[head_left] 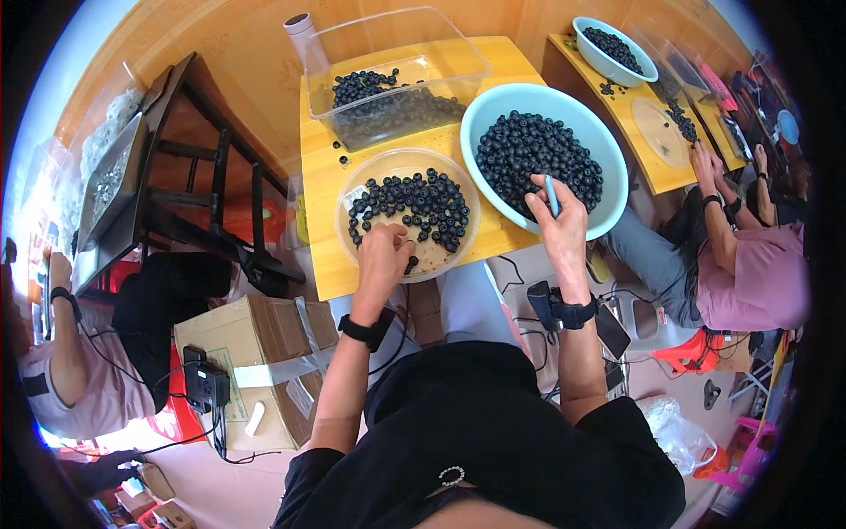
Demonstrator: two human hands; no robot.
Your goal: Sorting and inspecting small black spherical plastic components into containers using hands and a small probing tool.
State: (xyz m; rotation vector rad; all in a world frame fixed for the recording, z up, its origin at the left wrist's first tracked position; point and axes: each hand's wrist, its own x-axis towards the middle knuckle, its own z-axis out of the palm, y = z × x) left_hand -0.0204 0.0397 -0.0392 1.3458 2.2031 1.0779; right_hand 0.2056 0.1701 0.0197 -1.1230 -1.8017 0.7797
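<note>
My left hand (383, 258) reaches into a shallow round clear dish (346, 231) strewn with black round beads (423, 196). Its fingers are curled together over the near part of the dish, with a loose bead beside them; what they pinch, if anything, is hidden. My right hand (560, 222) is closed around a thin light-blue stick-like tool (552, 196). It hovers at the near edge of a light-blue basin (615, 181), which holds a heap of black beads (529, 154). The tool's lower end is hidden by the hand.
A clear rectangular bin (423, 66) with more beads stands behind the dish on the yellow table (322, 278); a pinkish bottle (306, 40) is beside it. A cardboard box (238, 326) sits left of my legs. People work at left and right; another basin (650, 69) is far right.
</note>
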